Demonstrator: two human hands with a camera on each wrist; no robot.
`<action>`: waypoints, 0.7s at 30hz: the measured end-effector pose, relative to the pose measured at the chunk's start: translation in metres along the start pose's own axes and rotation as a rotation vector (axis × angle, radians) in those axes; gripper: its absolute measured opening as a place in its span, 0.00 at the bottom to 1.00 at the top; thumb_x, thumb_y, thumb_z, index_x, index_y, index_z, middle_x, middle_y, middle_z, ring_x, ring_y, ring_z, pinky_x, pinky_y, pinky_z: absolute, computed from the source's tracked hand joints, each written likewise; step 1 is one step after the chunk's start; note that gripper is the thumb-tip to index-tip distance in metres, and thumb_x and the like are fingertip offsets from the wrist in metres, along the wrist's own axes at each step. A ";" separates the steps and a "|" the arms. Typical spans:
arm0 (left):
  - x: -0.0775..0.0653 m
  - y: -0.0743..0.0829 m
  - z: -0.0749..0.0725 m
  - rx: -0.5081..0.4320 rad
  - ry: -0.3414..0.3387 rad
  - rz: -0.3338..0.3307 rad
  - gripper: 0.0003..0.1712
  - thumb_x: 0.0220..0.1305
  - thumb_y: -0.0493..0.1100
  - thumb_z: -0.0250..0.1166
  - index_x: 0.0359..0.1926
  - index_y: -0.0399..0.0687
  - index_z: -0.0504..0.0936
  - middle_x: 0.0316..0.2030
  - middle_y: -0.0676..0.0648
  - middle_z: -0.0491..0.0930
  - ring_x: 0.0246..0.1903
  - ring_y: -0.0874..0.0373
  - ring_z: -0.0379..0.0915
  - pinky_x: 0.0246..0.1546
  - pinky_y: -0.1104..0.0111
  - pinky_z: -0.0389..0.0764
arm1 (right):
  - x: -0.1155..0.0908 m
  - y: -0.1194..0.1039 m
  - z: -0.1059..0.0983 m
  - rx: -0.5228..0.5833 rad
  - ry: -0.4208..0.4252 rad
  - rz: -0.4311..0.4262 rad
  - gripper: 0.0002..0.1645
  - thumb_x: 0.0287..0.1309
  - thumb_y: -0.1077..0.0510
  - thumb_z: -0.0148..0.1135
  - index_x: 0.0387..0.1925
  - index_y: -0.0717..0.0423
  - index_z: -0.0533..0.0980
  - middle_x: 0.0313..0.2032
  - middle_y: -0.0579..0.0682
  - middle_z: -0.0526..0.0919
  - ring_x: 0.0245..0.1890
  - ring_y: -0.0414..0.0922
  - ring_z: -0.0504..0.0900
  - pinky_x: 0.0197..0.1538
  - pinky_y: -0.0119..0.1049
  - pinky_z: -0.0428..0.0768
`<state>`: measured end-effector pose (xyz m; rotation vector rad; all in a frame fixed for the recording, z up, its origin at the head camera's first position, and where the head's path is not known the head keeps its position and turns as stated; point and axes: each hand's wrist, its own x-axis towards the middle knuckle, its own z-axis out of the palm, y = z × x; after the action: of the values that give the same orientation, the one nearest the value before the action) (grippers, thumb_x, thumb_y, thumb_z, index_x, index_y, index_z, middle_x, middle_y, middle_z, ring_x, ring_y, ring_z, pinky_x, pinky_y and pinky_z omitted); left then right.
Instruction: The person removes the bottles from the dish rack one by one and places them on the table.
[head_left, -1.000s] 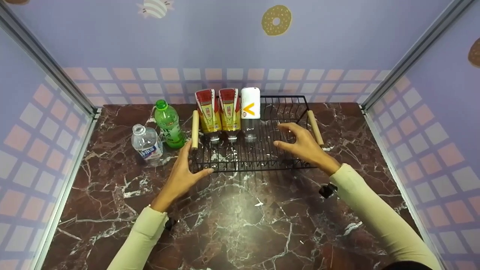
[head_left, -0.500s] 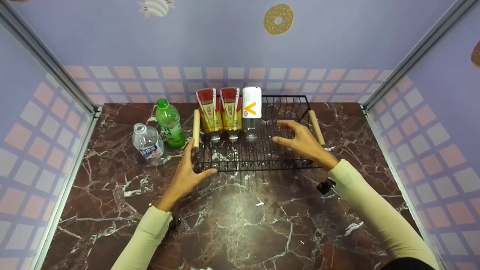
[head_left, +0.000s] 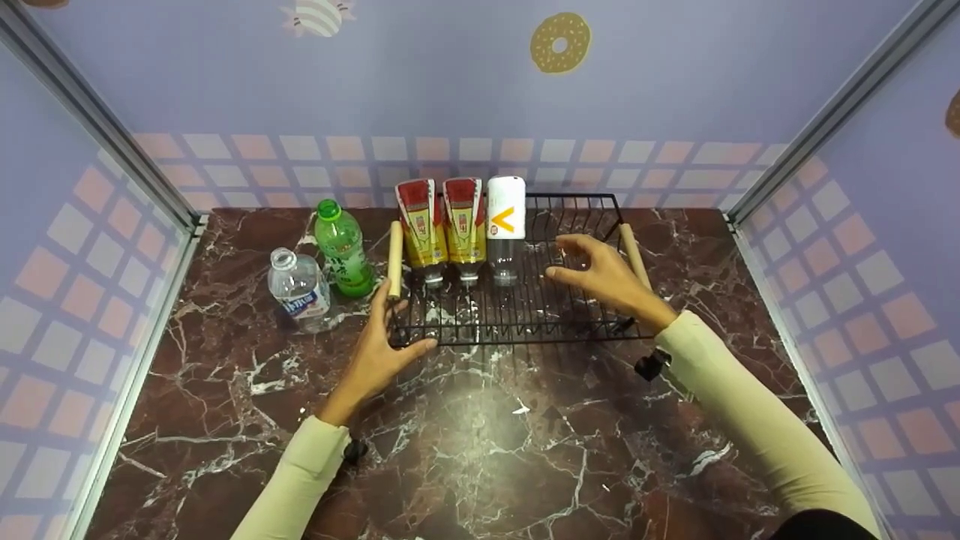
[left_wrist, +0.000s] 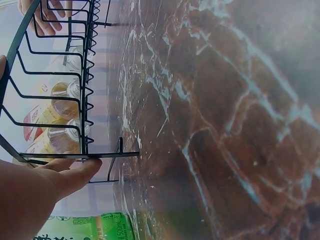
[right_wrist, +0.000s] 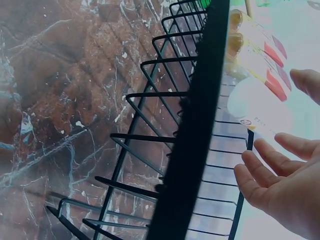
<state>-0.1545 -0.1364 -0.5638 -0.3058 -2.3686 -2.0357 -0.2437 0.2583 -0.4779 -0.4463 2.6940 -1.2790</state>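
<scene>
A black wire rack point(head_left: 517, 337) with wooden handles sits on the dark marble-patterned tabletop. My left hand point(head_left: 375, 360) grips its left end below the handle, fingers at the wires and thumb toward the front corner; in the left wrist view, fingertips point(left_wrist: 80, 172) touch the rack's corner. Two red-and-yellow packages point(head_left: 424, 225) with clear ends stand side by side in the rack's left half. Right of them is a white container point(head_left: 506, 210) with an orange angled mark and a clear lower part. My right hand point(head_left: 604, 277) hovers over the rack's right side, fingers spread, holding nothing.
Left of the rack stand a green bottle point(head_left: 345, 251) and a clear bottle point(head_left: 300, 289) with a blue-and-white label. Purple patterned panels point(head_left: 450, 90) enclose the back and both sides. A wooden handle point(head_left: 634, 255) lies beside my right hand.
A left fingertip now shows inside the rack's left end. My right hand has shifted very slightly away from me. The rack and bottles stay in place apart from slight camera drift.
</scene>
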 end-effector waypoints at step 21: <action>-0.003 -0.003 0.002 -0.035 0.001 -0.032 0.73 0.61 0.38 0.84 0.90 0.47 0.39 0.86 0.29 0.47 0.80 0.32 0.61 0.81 0.37 0.62 | 0.024 -0.005 0.007 -0.027 -0.049 0.020 0.47 0.70 0.42 0.75 0.79 0.62 0.70 0.74 0.62 0.77 0.75 0.62 0.74 0.80 0.62 0.69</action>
<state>-0.1521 -0.1349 -0.5670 -0.2686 -2.3544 -2.0921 -0.2637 0.2422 -0.4779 -0.4472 2.6709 -1.2119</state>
